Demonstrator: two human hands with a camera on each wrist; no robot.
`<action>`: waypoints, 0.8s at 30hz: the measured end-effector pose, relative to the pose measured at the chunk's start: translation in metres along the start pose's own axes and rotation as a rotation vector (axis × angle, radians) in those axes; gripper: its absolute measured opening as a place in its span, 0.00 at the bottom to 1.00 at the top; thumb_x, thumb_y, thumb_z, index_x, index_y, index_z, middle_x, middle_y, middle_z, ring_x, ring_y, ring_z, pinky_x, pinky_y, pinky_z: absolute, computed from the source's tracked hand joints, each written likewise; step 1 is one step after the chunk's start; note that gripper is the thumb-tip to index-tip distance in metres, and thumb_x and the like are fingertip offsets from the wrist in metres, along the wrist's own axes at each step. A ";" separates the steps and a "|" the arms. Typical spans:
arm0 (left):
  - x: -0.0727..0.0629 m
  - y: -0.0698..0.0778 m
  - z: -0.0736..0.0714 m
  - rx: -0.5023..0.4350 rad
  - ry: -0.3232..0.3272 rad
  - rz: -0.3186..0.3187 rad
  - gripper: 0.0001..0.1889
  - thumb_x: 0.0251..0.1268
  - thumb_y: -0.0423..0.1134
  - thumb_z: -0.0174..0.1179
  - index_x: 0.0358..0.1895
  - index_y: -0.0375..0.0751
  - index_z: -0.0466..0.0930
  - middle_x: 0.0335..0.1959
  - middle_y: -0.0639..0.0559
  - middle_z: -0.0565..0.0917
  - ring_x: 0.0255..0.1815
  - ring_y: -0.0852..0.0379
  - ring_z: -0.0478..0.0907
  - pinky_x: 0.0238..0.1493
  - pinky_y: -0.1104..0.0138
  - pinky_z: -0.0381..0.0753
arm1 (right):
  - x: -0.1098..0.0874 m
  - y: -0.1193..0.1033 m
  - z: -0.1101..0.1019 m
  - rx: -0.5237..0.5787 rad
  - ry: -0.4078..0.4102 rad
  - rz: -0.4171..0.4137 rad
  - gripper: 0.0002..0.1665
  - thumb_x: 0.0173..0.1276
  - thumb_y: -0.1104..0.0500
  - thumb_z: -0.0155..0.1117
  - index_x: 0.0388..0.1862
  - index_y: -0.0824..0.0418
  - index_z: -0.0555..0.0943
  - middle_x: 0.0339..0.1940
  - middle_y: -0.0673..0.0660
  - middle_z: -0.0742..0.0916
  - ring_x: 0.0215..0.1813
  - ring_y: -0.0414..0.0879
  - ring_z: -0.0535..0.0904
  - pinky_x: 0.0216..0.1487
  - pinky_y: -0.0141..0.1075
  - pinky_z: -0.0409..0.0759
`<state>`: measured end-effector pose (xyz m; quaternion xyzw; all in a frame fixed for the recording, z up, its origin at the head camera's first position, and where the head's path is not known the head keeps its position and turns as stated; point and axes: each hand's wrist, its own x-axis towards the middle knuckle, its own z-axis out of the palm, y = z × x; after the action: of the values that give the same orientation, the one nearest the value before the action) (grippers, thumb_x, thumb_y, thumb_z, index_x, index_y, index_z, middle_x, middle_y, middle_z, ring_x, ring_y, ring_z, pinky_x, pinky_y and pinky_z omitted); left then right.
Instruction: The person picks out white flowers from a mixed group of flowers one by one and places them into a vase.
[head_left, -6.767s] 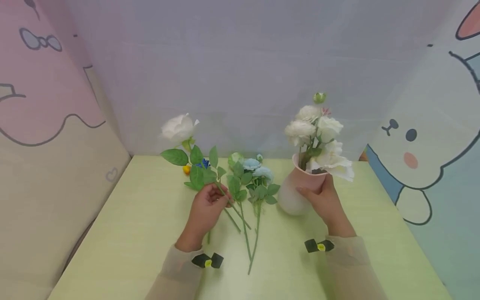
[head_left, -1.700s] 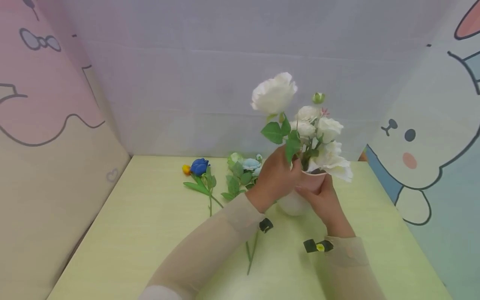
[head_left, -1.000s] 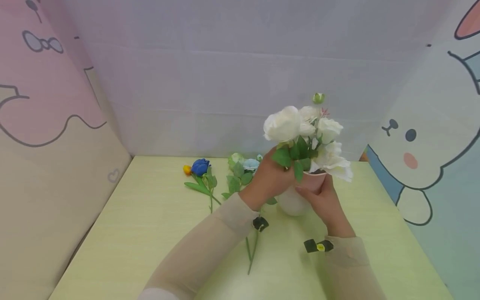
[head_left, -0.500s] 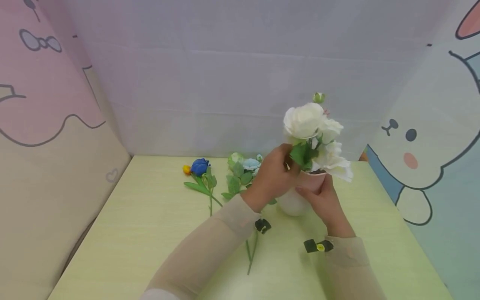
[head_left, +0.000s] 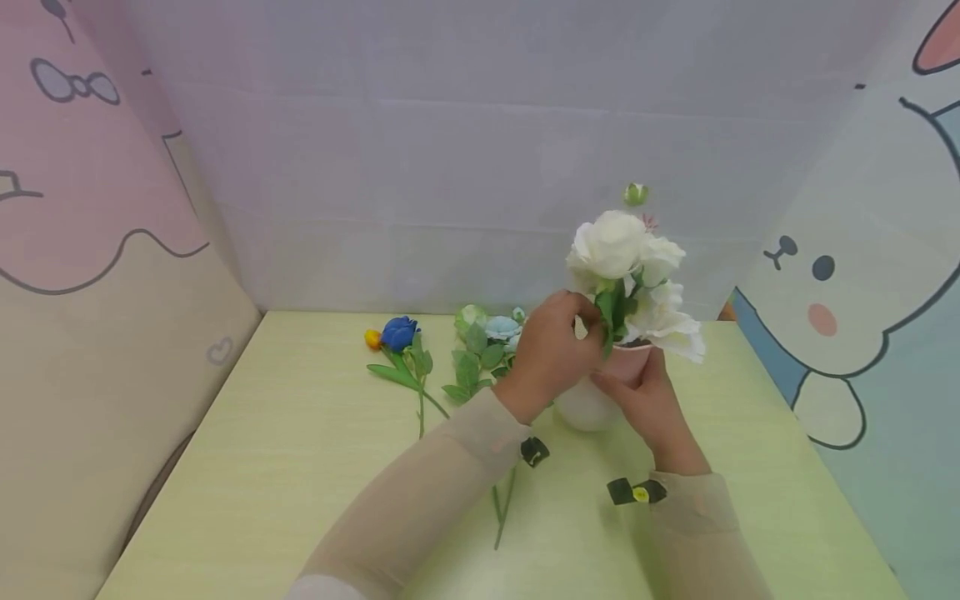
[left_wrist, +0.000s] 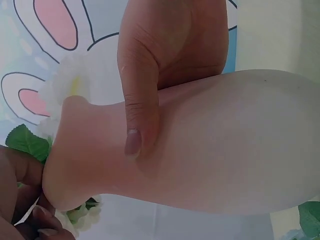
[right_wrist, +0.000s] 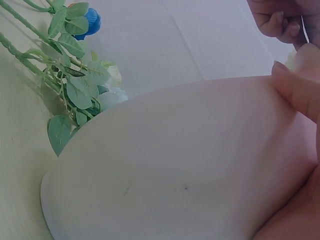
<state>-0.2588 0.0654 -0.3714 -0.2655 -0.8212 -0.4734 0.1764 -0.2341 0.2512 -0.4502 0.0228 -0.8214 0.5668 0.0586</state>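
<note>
A pink-and-white vase (head_left: 587,408) stands on the table holding several white flowers and a green bud (head_left: 636,194). My right hand (head_left: 654,410) grips its neck, the thumb lying along the near side in the left wrist view. At the mouth, my left hand (head_left: 553,350) pinches the leafy stem of a large white rose (head_left: 617,243) between thumb and fingers. Its bloom sits among the other white flowers, and its green leaves (head_left: 611,308) hang at the rim. In the left wrist view the left fingertips are right at the rim; the lower stem is hidden inside the vase.
On the table to the left lie a blue flower (head_left: 400,333) and a yellow bud (head_left: 372,338). Light blue flowers (head_left: 501,327) and a pale green one (head_left: 471,316) lie nearer the vase, stems partly under the left arm. Printed cloth walls enclose the table.
My left hand has picked the white rose off the table and carried it right to the vase; its bloom has since dropped down among the others. My right hand stays on the neck.
</note>
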 end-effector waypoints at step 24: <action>-0.004 0.005 0.006 0.052 -0.005 0.042 0.06 0.67 0.38 0.61 0.38 0.44 0.88 0.37 0.57 0.75 0.35 0.61 0.73 0.33 0.76 0.73 | -0.001 0.000 -0.003 0.006 0.000 -0.013 0.54 0.67 0.53 0.73 0.81 0.61 0.50 0.80 0.62 0.62 0.76 0.55 0.60 0.73 0.55 0.61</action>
<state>-0.2526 0.0714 -0.3731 -0.2791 -0.8280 -0.4473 0.1908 -0.2327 0.2540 -0.4496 0.0285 -0.8197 0.5688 0.0621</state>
